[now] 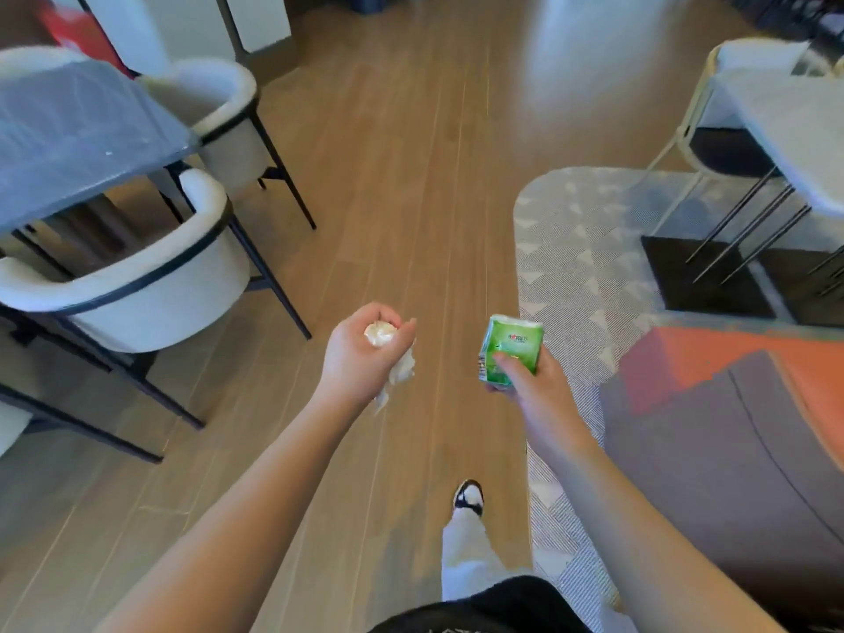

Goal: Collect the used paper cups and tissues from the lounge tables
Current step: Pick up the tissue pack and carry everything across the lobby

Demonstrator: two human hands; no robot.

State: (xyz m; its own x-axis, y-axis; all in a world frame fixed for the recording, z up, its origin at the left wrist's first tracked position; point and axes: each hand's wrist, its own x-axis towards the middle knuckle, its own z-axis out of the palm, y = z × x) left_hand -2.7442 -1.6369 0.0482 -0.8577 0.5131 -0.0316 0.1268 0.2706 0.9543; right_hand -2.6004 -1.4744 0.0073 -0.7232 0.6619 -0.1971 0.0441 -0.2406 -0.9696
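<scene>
Carrying well means the left hand keeps its fingers curled tight round the crumpled tissues, one tail dangling below, while the right hand pinches the green tissue pack firmly, both over the wooden floor

Green tissue pack; white crumpled tissue; grey triangle-patterned rug.

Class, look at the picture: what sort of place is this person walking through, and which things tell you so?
Probably a lounge or café-style seating area: white tub chairs at a dark table, a patterned rug on a wooden floor, and a grey-and-orange sofa.
</scene>
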